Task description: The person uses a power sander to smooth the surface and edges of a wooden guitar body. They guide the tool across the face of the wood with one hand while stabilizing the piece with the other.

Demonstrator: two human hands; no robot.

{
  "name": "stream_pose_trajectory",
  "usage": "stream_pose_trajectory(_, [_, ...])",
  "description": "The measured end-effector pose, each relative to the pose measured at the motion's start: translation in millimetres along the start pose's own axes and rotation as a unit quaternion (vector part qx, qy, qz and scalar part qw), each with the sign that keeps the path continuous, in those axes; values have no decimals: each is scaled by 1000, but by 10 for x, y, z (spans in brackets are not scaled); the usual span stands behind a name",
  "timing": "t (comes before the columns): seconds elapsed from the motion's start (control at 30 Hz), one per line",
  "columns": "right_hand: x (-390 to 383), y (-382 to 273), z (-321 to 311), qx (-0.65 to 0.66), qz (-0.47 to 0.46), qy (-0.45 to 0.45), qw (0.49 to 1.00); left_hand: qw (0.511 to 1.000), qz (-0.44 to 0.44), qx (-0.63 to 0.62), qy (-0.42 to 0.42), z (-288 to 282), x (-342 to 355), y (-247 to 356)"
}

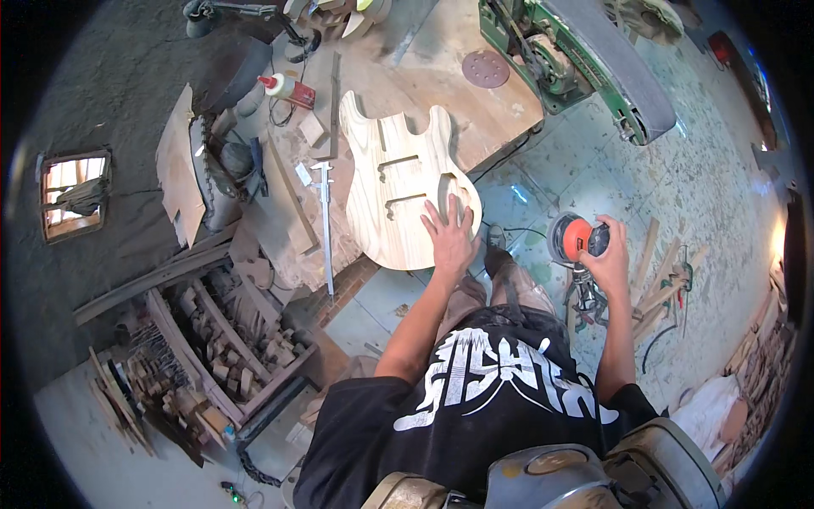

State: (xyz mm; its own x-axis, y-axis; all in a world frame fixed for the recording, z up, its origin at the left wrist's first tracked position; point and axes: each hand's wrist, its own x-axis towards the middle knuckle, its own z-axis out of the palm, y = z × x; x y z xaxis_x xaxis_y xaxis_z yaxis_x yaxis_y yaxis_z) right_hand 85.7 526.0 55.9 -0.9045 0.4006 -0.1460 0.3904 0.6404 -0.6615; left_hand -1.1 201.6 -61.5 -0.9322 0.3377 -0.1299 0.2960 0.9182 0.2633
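A pale wooden guitar body (pixel 365 199) with routed cavities lies flat on the workbench (pixel 424 85), its lower end reaching past the front edge. My left hand (pixel 454 237) rests on it with the fingers spread, near the curved cavity. Off to the right, beyond the bench, my right hand (pixel 609 259) grips an orange and black random orbital sander (pixel 578 237). The sander is held up in the air, apart from the wood, with its round pad turned to the left. A metal caliper (pixel 326 225) lies left of the guitar body.
A green belt sander (pixel 577 68) stands at the bench's right end, near a round sanding disc (pixel 486 69). A red and white glue bottle (pixel 287 90) lies at the left. Wood strips (pixel 661 288) and clamps are on the floor to the right; a scrap-wood rack (pixel 225 339) stands lower left.
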Motion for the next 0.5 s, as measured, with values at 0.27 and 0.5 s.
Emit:
stream_pose_trajectory(0.27, [157,-41,-66,0,-16,1,1000,990,87,52,-94,-228,-263,-544])
stream_pose_trajectory(0.5, [188,-39,-169,4,-37,12,999,957,186,129,-182,-530,-471,-1137])
